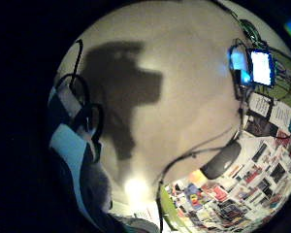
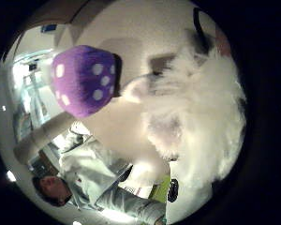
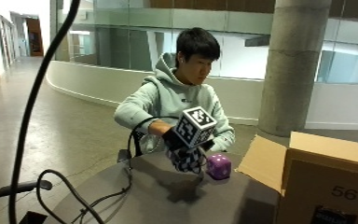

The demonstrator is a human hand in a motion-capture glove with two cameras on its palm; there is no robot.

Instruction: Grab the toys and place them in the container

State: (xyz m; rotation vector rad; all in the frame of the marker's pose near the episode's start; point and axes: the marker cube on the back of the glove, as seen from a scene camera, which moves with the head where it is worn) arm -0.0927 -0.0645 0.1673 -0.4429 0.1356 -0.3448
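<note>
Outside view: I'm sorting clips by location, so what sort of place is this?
Probably the lobby or atrium of a large public or office building, not a home. A thick round concrete column stands behind the table, glass walls line a curved walkway, and a long corridor runs off behind the person.

We count one purple plush die (image 3: 218, 166) with white spots sitting at centre frame on the one dark table (image 3: 148, 196), one white fluffy toy (image 2: 196, 117) filling the right of the thumb-side view, one open cardboard box (image 3: 315, 177) at lower right with two flaps showing, and one gloved right hand (image 3: 182, 149) just left of the die
</note>
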